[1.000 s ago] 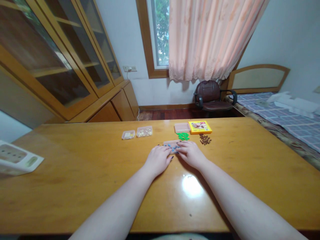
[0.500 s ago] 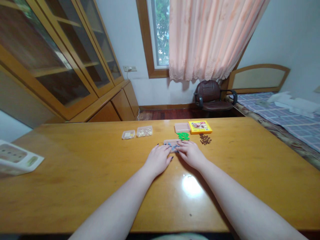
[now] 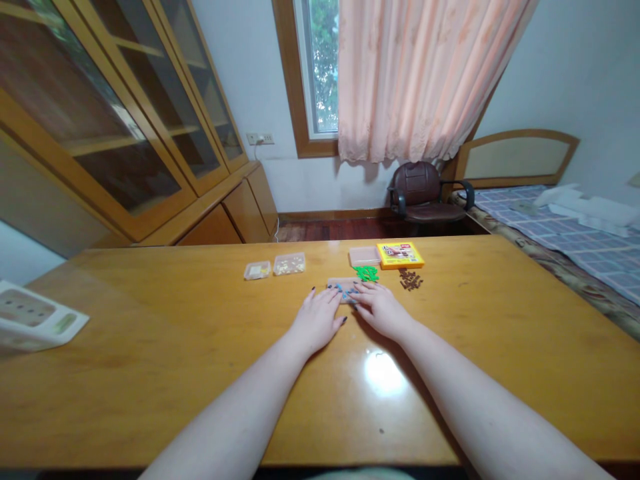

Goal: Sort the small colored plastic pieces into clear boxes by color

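Observation:
A shallow clear plastic box (image 3: 344, 281) lies on the table between my hands, with small blue pieces (image 3: 346, 294) in it. My left hand (image 3: 316, 319) rests palm down at its left side, fingers stretched out and fingertips at the near-left part of the box. From the right, my right hand (image 3: 383, 310) reaches over the box's right side, its fingers spread and the fingertips close to the blue pieces. Whether a fingertip presses on a piece is too small to tell. Just beyond my right hand is a heap of bright green pieces (image 3: 367, 273).
Brown pieces (image 3: 411, 280) lie in a pile at right, near a yellow box (image 3: 401, 256) and another clear box (image 3: 364, 256). Farther left are a clear box with pale pieces (image 3: 289, 264) and a smaller clear box (image 3: 257, 270). A white holder (image 3: 65, 327) stands at the left.

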The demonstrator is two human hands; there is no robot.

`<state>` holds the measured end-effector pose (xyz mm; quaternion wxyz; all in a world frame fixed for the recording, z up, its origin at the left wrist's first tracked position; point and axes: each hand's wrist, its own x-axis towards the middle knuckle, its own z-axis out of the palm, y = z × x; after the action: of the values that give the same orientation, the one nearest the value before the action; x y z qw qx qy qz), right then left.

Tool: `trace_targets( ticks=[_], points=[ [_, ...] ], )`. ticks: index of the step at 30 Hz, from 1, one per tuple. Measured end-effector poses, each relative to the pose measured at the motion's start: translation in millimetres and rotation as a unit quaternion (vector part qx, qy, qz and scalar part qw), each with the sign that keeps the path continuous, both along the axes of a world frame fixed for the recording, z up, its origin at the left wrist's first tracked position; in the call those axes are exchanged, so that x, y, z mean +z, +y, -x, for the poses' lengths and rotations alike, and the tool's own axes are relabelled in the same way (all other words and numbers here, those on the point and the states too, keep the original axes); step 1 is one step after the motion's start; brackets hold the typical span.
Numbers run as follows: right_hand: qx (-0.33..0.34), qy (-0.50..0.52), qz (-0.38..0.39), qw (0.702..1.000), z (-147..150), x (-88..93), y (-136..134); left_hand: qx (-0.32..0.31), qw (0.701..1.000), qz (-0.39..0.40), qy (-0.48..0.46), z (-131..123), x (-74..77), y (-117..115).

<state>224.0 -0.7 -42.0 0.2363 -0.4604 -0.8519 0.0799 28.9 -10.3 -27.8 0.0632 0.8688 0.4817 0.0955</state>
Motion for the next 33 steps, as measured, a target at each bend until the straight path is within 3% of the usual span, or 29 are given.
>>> trace_targets(
  ticks=[5, 13, 22, 25, 28, 33],
  points=[
    [0.010, -0.017, 0.018, 1.000, -1.0, -7.9, 3.1, 0.002, 1.000, -0.016, 0.004, 4.0, -10.8, 9.3],
    [-0.086, 0.047, -0.016, 0.995, -5.9, -21.8, 13.5, 0.092, 0.996, -0.010, 0.015, 17.2, -24.7, 36.2],
    [-0.107, 0.104, -0.041, 0.988, -9.4, -24.0, 18.9, 0.192, 0.981, -0.031, 0.017, 6.3, -33.6, 54.8],
    [-0.120, 0.145, -0.046, 0.981, -13.0, -23.8, 21.1, 0.188, 0.981, -0.030, 0.031, 7.9, -29.2, 73.0],
    [-0.177, 0.201, -0.049, 0.962, -18.5, -24.9, 24.6, 0.187, 0.980, -0.064, 0.041, 1.1, -22.3, 88.1],
    [-0.254, 0.309, -0.059, 0.915, -25.0, -30.1, 32.3, 0.109, 0.991, -0.080, 0.017, -47.3, -14.4, 96.8]
  ],
)
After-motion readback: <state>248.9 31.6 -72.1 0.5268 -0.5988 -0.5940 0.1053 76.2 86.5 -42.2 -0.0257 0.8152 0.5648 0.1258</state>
